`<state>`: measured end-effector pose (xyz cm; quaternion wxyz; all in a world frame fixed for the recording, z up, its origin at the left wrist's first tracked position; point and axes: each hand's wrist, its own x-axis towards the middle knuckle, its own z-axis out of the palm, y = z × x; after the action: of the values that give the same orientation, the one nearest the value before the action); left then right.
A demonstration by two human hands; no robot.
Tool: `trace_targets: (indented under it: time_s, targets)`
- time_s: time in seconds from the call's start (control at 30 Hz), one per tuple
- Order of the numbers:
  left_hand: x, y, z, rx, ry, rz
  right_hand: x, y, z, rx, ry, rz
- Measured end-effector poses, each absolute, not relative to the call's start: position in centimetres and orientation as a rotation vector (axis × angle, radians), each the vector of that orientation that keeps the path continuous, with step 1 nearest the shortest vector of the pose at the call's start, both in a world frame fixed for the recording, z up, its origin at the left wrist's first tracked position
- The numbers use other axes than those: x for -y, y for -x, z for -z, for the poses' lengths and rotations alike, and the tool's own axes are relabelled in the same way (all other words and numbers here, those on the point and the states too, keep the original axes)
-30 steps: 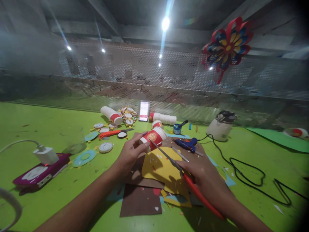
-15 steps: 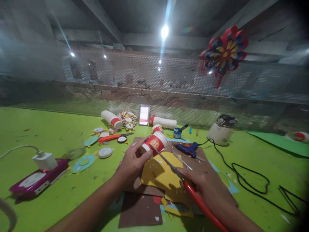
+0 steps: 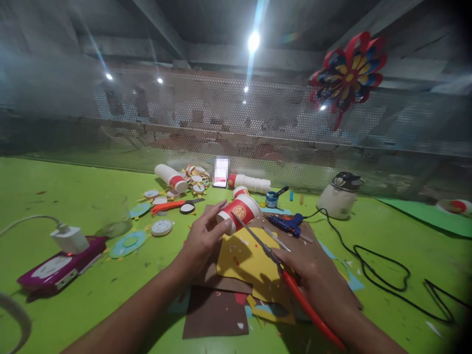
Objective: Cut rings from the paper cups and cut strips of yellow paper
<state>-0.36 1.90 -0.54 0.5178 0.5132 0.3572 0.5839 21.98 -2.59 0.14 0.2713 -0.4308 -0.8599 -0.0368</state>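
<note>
My left hand (image 3: 204,238) grips a red and white paper cup (image 3: 240,212), tilted on its side above the table. My right hand (image 3: 313,273) is closed on red-handled scissors (image 3: 280,268). The blades point up and left, and their tips touch the cup's rim. Under both hands lie a yellow paper sheet (image 3: 247,260) and brown card sheets (image 3: 216,312), strewn with small paper scraps.
A blue glue gun (image 3: 287,222) with its black cord (image 3: 383,275) lies right of the cup. A white pot (image 3: 339,195), a blue paint jar (image 3: 272,198), stacked cups (image 3: 171,177), paper discs (image 3: 161,226), orange scissors (image 3: 171,205), a phone (image 3: 221,171) and a purple device with charger (image 3: 59,265) sit around on the green table (image 3: 73,196).
The cup and scissors stay together with only small shifts. The view has wobbled slightly up and down.
</note>
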Motion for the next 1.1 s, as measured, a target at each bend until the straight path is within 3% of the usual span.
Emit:
trace_targets:
  time_s: [0.83,1.1]
  targets:
    - [-1.94,0.36,-0.04,-0.724,-1.112,-1.282,2.89,-22.11,-0.76,2.269,1.248,-0.456]
    - [-1.95,0.53,-0.03,-0.766,-1.138,-1.281,2.57,-21.8,-0.95,2.28,1.281,-0.403]
